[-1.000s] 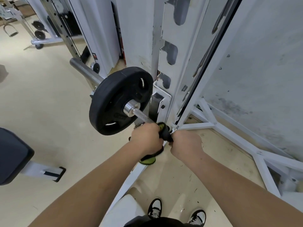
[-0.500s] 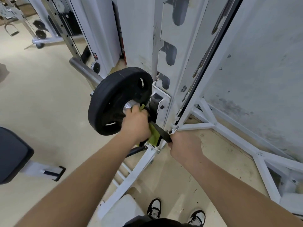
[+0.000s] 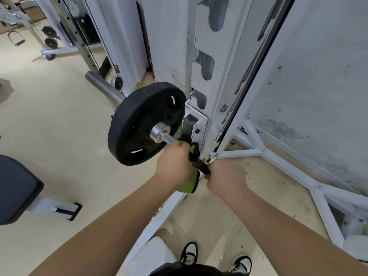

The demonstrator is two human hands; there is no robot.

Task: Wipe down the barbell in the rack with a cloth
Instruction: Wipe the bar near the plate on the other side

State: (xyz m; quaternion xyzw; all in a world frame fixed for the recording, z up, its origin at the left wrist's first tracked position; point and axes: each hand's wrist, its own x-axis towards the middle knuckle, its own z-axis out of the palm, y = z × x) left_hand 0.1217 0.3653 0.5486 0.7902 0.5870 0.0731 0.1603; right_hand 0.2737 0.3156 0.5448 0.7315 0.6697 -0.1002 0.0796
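Beside the weight plate (image 3: 137, 116), the cloth (image 3: 188, 185) clenched round the barbell (image 3: 166, 138) by the left hand (image 3: 174, 163) should be kept tight, that barbell being steadied in the right hand (image 3: 227, 177)'s closed grip.

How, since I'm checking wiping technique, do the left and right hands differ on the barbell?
The left hand grips the green cloth round the barbell, while the right hand grips the bar with no cloth showing. The left hand sits nearer the weight plate; the right hand is further from it. Both curl round the bar.
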